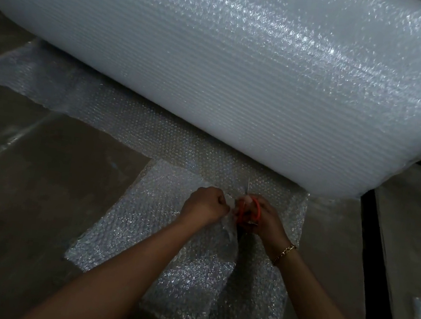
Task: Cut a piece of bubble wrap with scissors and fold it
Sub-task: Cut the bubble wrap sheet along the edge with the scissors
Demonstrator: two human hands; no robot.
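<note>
Your left hand (207, 205) is pinching the cut edge of the bubble wrap (127, 242) on the floor (29, 177), just beside the scissors (250, 212) your right hand (267, 220) is gripping, risking a nicked finger or skewed cut.

Both bare forearms are stretched forward and angled inward, so that the hands are held close side by side. The left hand (205, 205) is curled into a fist, an edge of the bubble wrap (142, 230) being pinched. The scissors (249, 213) are gripped by the right hand (268, 222).
</note>
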